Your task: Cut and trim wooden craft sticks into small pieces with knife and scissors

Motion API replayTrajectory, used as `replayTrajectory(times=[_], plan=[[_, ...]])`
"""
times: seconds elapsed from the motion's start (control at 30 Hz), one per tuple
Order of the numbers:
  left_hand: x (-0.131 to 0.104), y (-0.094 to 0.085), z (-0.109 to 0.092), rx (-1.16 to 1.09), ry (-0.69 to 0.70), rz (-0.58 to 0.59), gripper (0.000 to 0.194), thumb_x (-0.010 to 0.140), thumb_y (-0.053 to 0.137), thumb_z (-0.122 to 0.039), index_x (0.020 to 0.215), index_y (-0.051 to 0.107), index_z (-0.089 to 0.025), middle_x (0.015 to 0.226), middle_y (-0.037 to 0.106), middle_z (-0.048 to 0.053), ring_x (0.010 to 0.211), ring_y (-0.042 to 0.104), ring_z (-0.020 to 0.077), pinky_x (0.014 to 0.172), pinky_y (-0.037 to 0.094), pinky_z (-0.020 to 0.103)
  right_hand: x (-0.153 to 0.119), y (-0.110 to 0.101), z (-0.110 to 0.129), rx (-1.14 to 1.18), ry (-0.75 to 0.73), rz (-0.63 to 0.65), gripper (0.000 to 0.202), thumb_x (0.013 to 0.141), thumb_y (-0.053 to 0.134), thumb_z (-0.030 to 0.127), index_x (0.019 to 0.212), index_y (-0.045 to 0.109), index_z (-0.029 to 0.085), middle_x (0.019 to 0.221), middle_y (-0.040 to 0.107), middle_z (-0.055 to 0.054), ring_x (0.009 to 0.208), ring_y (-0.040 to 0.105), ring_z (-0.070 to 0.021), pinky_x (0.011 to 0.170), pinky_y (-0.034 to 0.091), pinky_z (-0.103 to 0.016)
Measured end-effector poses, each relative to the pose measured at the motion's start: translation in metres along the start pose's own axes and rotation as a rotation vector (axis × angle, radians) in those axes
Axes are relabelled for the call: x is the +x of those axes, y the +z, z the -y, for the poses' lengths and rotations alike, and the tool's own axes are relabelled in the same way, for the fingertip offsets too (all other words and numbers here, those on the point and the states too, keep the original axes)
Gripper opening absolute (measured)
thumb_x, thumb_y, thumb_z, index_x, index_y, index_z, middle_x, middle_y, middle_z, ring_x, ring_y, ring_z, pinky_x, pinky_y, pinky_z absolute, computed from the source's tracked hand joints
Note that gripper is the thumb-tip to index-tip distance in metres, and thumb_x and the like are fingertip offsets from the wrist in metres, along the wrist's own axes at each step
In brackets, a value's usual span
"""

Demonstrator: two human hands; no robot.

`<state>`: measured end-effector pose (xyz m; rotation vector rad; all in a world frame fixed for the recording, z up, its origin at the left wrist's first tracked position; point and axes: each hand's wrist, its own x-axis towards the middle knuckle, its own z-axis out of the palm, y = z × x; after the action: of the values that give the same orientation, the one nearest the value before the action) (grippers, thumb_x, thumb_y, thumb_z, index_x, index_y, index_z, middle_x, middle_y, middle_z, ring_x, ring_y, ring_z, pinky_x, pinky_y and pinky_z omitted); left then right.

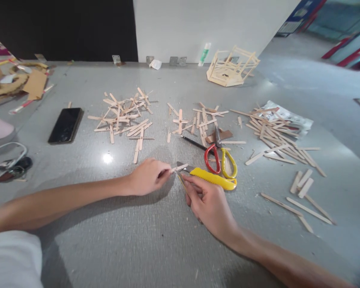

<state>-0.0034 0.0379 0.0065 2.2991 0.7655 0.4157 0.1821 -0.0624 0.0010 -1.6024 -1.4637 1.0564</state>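
My left hand (151,176) is closed, pinching a short piece of wooden craft stick (183,167) between thumb and fingertips. In my right hand (208,200) is a thin stick (181,179), gripped like a pencil; its upper tip meets or nearly meets the craft stick piece. Just beyond the right hand lies a yellow utility knife (213,178) with its blade pointing left, behind the craft stick piece. Scissors (217,154) with one red and one yellow handle rest past the knife, and a black pen (195,144) lies partly under them.
Craft stick piles (120,116) lie at left and right, the right one beside a plastic packet (288,116). A stick frame model (232,70) and glue stick (204,55) stand by the wall. A phone (66,125), a cable (24,148) and cardboard scraps (36,84) are at left.
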Motion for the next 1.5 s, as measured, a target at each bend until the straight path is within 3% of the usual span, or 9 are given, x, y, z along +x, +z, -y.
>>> replayTrajectory(times=[0.27,0.4,0.63,1.17,1.3,1.5], plan=[[0.002,-0.003,0.004,-0.041,-0.027,-0.007,0.037,0.094,0.045,-0.019,0.059,0.034,-0.019,0.049,0.030,-0.008,0.046,0.023,0.0075,0.050,0.022,0.022,-0.004,0.000,-0.004,0.029,-0.008,-0.004,0.038,0.097,0.050,0.042,0.110,0.070,0.013,0.054,0.052,0.004,0.037,0.038,-0.0070,0.034,0.031,-0.021],[0.002,-0.005,0.001,-0.065,-0.024,0.029,0.035,0.095,0.043,-0.019,0.060,0.040,-0.018,0.048,0.036,-0.007,0.044,0.028,0.0072,0.050,0.024,0.021,0.000,0.001,-0.003,0.130,0.068,0.009,0.044,0.096,0.051,0.046,0.120,0.066,0.012,0.054,0.051,0.005,0.035,0.040,-0.0076,0.032,0.030,-0.021],[0.000,-0.005,-0.002,-0.050,-0.075,0.053,0.036,0.096,0.042,-0.023,0.061,0.041,-0.018,0.047,0.041,-0.006,0.043,0.033,0.0073,0.050,0.025,0.022,0.003,0.001,-0.003,0.147,0.098,0.018,0.046,0.095,0.052,0.048,0.120,0.066,0.012,0.054,0.052,0.005,0.033,0.040,-0.0071,0.030,0.029,-0.020],[0.000,0.000,0.003,0.005,-0.008,0.032,0.036,0.098,0.040,-0.025,0.063,0.040,-0.018,0.052,0.038,-0.006,0.047,0.031,0.0080,0.052,0.024,0.023,0.009,-0.008,0.006,0.262,0.257,0.122,0.052,0.091,0.055,0.052,0.124,0.061,0.012,0.055,0.054,0.006,0.028,0.038,-0.0067,0.027,0.026,-0.020],[0.000,0.000,0.003,-0.010,0.004,0.022,0.037,0.099,0.040,-0.026,0.063,0.039,-0.018,0.051,0.035,-0.007,0.047,0.029,0.0079,0.052,0.024,0.022,0.008,-0.006,0.006,0.115,0.136,0.074,0.042,0.093,0.053,0.042,0.118,0.066,0.011,0.053,0.051,0.006,0.032,0.037,-0.0069,0.031,0.026,-0.021],[-0.001,0.001,0.003,0.004,0.026,0.001,0.035,0.097,0.041,-0.024,0.062,0.036,-0.019,0.054,0.028,-0.007,0.050,0.024,0.0084,0.051,0.022,0.023,0.006,-0.001,0.000,-0.173,-0.127,-0.059,0.034,0.095,0.048,0.032,0.105,0.072,0.011,0.054,0.055,0.001,0.048,0.046,-0.0114,0.046,0.040,-0.024]])
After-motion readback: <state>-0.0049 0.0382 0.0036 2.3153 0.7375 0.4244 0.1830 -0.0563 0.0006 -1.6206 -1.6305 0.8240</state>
